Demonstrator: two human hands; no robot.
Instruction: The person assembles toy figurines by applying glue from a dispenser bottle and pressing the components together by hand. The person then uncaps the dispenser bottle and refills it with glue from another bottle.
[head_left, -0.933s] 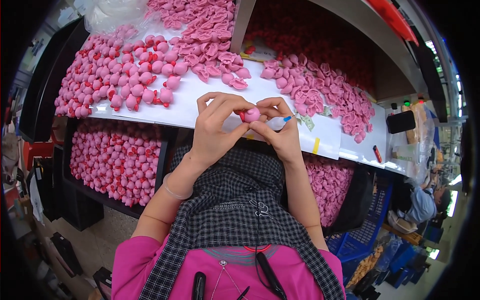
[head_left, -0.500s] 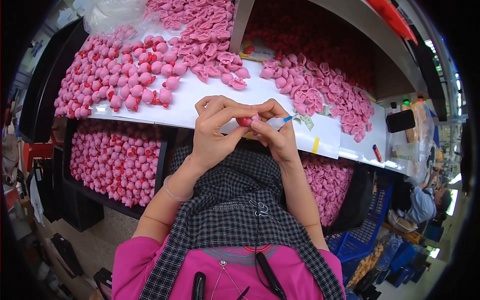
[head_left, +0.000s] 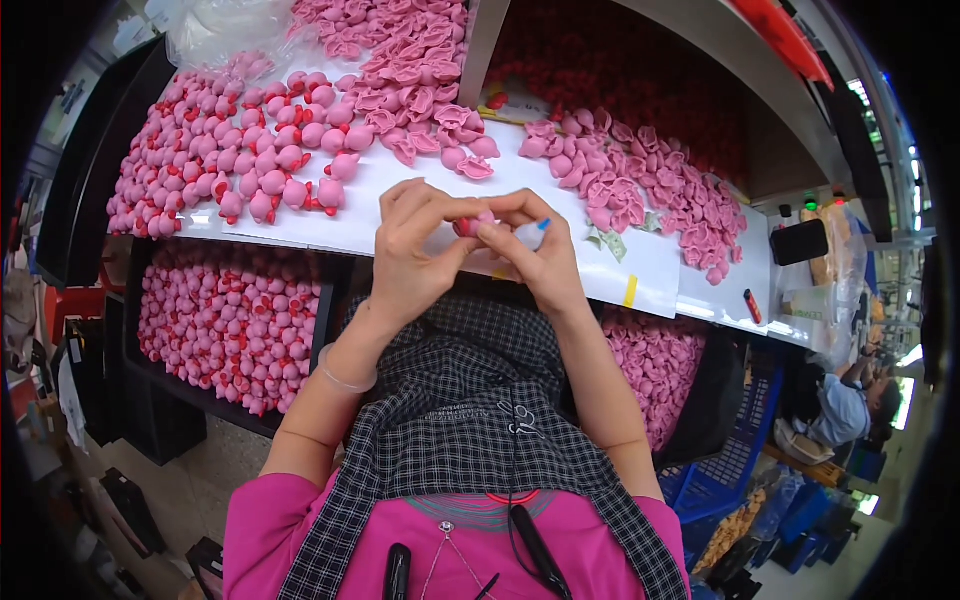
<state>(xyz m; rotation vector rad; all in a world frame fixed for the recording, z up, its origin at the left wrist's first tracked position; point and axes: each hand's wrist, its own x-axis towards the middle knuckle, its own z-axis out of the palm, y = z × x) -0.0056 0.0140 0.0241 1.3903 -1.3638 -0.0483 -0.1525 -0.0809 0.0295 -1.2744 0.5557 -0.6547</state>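
Observation:
Above my lap, at the table's front edge, both my hands meet around a small pink-and-red plastic piece (head_left: 466, 228). My left hand (head_left: 412, 250) pinches it between thumb and fingers, which partly cover it. My right hand (head_left: 540, 265) is closed, with its thumb and fingertips against the piece's right side. Tucked in the right hand is a small whitish bottle with a blue tip (head_left: 530, 234), the tip pointing right and up. Fingers hide much of both things.
Pink balls with red parts (head_left: 270, 160) cover the table's left side. Hollow pink shells (head_left: 410, 80) lie behind, with more shells (head_left: 650, 185) at right. A black bin (head_left: 235, 325) of finished-looking pieces sits below left. A red lighter (head_left: 754, 306) lies right; a person (head_left: 845, 405) sits farther off.
Both hands have shifted a little left and up with the piece. The bottle's blue tip has moved left and now points more upward.

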